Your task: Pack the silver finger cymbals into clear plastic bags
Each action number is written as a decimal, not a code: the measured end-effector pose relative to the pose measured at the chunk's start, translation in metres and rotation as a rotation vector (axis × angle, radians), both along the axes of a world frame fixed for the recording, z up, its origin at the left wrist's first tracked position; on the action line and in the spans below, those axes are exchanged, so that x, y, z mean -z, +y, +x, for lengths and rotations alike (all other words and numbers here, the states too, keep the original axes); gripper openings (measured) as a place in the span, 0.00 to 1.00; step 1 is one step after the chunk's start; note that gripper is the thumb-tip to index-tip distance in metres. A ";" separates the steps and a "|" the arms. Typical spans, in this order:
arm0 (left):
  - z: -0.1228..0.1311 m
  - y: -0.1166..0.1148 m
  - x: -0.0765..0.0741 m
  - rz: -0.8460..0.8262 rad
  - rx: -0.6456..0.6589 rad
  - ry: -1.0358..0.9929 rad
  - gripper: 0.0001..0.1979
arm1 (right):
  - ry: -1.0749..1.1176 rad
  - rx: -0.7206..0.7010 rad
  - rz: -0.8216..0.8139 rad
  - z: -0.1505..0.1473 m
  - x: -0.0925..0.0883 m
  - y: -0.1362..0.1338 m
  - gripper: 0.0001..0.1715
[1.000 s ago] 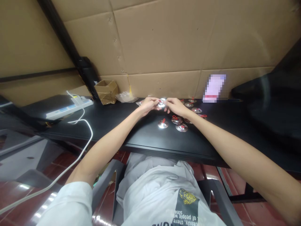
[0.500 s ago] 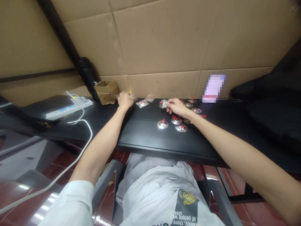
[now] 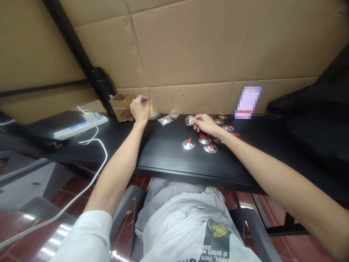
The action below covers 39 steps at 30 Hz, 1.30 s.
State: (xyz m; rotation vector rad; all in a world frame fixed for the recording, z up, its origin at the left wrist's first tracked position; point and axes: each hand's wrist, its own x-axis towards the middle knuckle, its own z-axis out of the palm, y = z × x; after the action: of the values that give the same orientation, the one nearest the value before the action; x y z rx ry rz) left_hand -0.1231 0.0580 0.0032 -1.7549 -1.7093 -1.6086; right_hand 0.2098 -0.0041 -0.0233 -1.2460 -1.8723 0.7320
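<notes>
From the head camera, the person's two bare arms reach forward over a black surface [image 3: 166,154], and a row of small metal finger cymbals [image 3: 188,144] with red cord loops lies on it. The right hand [image 3: 206,124] is at the far edge of the surface. Its fingertips [image 3: 193,119] are at a finger cymbal with a red loop [image 3: 189,120], the grip narrow, and whether they hold it or only touch it cannot be told. The other cymbals sit just beyond and below that hand, some close together near the wall, three nearer the person.

The left hand [image 3: 140,110] is raised at the wall, its fingers curled into a narrow grip, just beside a yellow strip [image 3: 150,107] and a cardboard box [image 3: 122,107]. Whether it holds anything is hidden. Two small clear plastic bags [image 3: 165,120] lie on the surface between the hands. A crumpled clear bag [image 3: 154,116] sits just right of the left hand.

Farther left are a white power strip [image 3: 81,128] and its white cable [image 3: 101,154]. Cardboard sheets [image 3: 185,47] line the wall, with a pixelated pink card [image 3: 247,102] against them. The person's white shirt [image 3: 174,225] and chair arms [image 3: 125,207] show below the surface, over red floor tiles [image 3: 73,182].
</notes>
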 end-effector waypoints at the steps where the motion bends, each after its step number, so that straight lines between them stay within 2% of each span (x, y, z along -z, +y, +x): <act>1: 0.000 0.001 0.000 0.025 0.012 -0.007 0.08 | -0.002 0.002 0.001 0.000 0.000 0.000 0.22; 7: 0.002 -0.004 -0.008 0.157 0.060 0.002 0.06 | -0.010 0.007 0.006 0.000 -0.002 -0.002 0.22; 12: 0.028 -0.021 -0.017 0.143 0.172 0.187 0.05 | -0.002 0.090 0.026 0.001 -0.005 -0.001 0.22; 15: 0.052 -0.025 -0.011 0.031 0.290 0.363 0.05 | 0.015 0.194 0.035 0.002 -0.006 0.000 0.21; 17: 0.065 -0.022 -0.003 -0.107 0.395 0.428 0.06 | 0.027 0.250 0.040 0.003 -0.007 0.001 0.21; 22: 0.073 -0.014 0.016 -0.412 0.644 0.481 0.06 | 0.053 0.286 0.045 0.004 -0.009 -0.002 0.21; 29: 0.067 -0.015 0.019 -0.531 0.818 0.376 0.18 | 0.073 0.288 0.052 0.003 -0.011 -0.005 0.21; 32: 0.070 -0.022 0.016 -0.583 1.000 0.257 0.24 | 0.159 0.278 0.004 0.003 -0.010 0.000 0.20; 36: 0.081 -0.040 0.008 -0.729 1.231 0.129 0.40 | 0.329 0.236 -0.122 0.002 -0.011 0.002 0.18; 37: 0.083 -0.043 0.005 -0.750 1.272 0.105 0.41 | 0.352 0.227 -0.143 0.002 -0.012 0.002 0.17; 39: 0.087 -0.047 0.002 -0.741 1.318 0.045 0.37 | 0.384 0.221 -0.178 0.001 -0.014 0.000 0.16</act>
State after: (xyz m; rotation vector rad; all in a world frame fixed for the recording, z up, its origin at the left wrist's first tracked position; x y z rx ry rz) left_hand -0.0359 0.0106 0.0013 -3.7228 -1.1121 -1.1381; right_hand 0.2110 -0.0039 -0.0090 -1.2916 -1.3594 0.9555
